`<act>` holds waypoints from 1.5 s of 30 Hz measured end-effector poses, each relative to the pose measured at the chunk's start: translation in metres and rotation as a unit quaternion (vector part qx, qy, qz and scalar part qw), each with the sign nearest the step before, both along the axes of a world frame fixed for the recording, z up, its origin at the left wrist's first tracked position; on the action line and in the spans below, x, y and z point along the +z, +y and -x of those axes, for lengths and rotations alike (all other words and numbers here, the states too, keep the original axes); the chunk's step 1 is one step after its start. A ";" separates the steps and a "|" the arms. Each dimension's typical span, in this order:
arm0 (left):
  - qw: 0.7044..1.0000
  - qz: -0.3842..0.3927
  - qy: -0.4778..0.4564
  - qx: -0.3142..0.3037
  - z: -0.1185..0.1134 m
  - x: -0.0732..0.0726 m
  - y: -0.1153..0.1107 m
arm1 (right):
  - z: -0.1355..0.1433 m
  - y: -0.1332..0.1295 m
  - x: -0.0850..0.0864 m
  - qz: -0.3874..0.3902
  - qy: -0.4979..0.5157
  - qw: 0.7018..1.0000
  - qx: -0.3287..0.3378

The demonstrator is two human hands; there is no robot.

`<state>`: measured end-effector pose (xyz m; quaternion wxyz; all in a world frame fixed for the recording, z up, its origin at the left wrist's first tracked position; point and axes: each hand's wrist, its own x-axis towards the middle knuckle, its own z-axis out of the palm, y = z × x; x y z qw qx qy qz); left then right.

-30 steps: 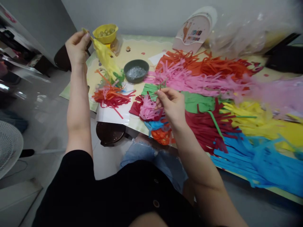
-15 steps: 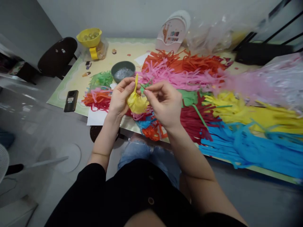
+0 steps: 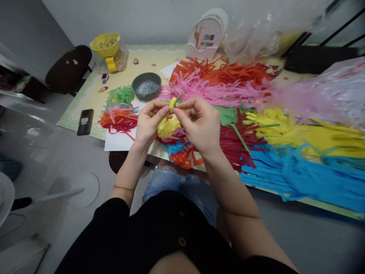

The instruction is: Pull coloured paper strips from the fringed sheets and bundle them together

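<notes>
A yellow bundle (image 3: 168,127) of thin material hangs between my hands, its narrow top standing up. My left hand (image 3: 151,120) pinches this top between thumb and fingers. Close on its right, my right hand (image 3: 199,121) is closed at the fingertips on a thin green strip (image 3: 179,96) beside the bundle's neck. Below and around the hands lie red, blue and orange strips (image 3: 182,158). A dark green bowl (image 3: 146,86) with clear, shiny contents stands just behind my left hand.
Fringed sheets in orange (image 3: 239,74), pink (image 3: 211,91), yellow (image 3: 319,137) and blue (image 3: 308,171) cover the table's right side. At the left are a phone (image 3: 85,121), a white sheet (image 3: 118,140) and a yellow-topped container (image 3: 106,45). A pink-and-white box (image 3: 205,38) stands at the back.
My left hand has moved slightly right, bringing the bundle's top closer to my right fingertips. The yellow top now leans right and the green strip lies against it.
</notes>
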<state>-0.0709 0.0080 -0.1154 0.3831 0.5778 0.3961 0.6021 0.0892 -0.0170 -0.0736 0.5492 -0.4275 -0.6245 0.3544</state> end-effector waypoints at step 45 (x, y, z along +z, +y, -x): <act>0.750 0.112 0.628 0.172 0.132 -0.029 0.111 | 0.001 0.038 -0.047 0.064 0.283 0.955 0.063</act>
